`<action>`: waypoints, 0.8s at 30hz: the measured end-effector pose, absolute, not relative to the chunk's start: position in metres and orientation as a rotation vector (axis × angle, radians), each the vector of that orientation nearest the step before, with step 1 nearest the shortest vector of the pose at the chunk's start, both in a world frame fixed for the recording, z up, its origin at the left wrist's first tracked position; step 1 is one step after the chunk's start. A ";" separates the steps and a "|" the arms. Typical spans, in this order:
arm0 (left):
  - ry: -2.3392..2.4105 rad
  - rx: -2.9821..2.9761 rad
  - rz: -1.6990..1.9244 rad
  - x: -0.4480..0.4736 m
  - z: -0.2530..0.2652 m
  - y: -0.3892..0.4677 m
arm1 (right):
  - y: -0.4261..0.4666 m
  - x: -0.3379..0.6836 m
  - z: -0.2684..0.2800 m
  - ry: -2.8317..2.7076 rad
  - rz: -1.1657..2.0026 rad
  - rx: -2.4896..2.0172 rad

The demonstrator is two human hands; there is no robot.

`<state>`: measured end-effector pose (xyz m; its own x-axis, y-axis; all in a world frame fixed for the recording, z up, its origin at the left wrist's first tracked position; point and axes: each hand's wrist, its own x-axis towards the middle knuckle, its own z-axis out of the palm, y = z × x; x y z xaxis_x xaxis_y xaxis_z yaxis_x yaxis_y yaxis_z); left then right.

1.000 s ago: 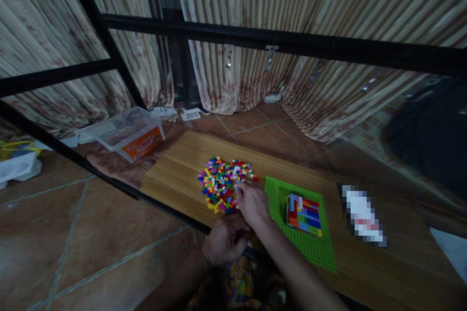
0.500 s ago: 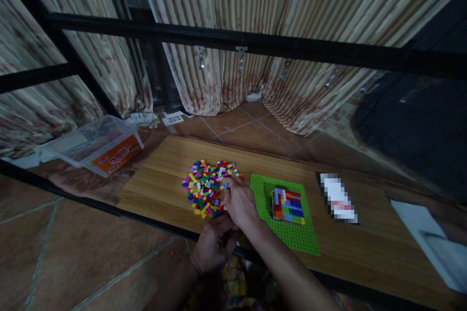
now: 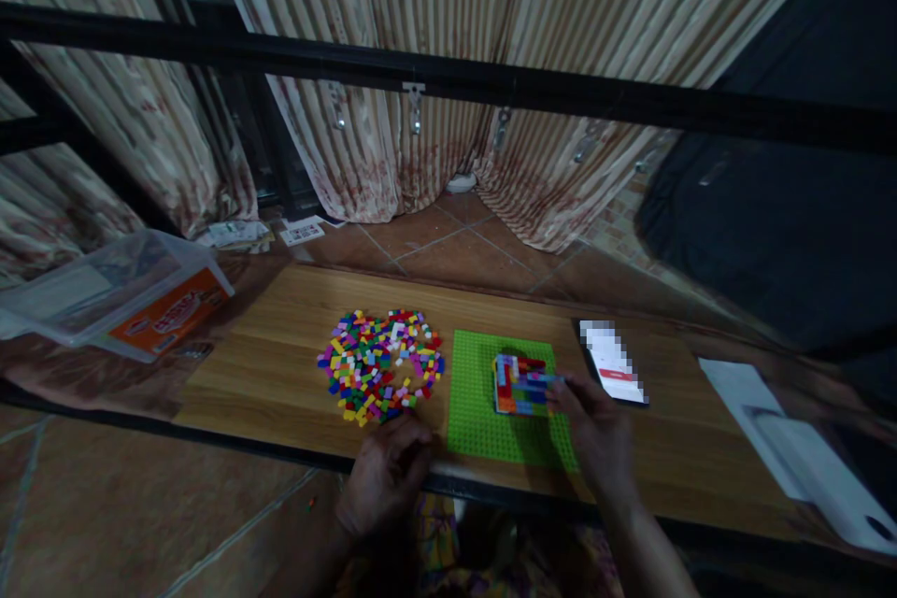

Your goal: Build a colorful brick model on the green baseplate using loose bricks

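Note:
A heap of small coloured toy bricks (image 3: 378,360) is spread over the table. My left hand (image 3: 389,467) rests at the table's front edge just below the heap, its fingers curled; whatever they may hold is hidden. To the right lies a green baseplate (image 3: 469,392) bearing a low multicoloured brick build (image 3: 517,397). Over the right side of this build, my right hand (image 3: 599,430) pinches a light blue brick (image 3: 552,379) between thumb and fingertips. I cannot tell whether that brick touches the build.
Right of the baseplate lies a phone (image 3: 609,360), its screen blurred out. White sheets or flat packaging (image 3: 749,402) sit at the table's right end. A clear plastic box (image 3: 147,290) with an orange label stands at the left. A black rail (image 3: 448,75) crosses beyond the table.
My right hand has moved right from the brick heap to the build, carrying a light blue brick. My left hand stays at the front edge by the heap. The view has shifted rightward.

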<state>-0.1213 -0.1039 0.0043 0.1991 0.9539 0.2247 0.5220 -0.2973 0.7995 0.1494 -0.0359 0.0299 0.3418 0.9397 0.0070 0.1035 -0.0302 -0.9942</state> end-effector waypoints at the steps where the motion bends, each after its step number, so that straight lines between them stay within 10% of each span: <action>1: 1.366 1.907 0.973 -0.121 0.005 -0.104 | -0.033 0.156 0.029 -0.996 0.896 -1.446; 24: 1.416 1.944 0.970 -0.119 0.007 -0.102 | -0.003 0.170 -0.004 -1.124 0.899 -1.466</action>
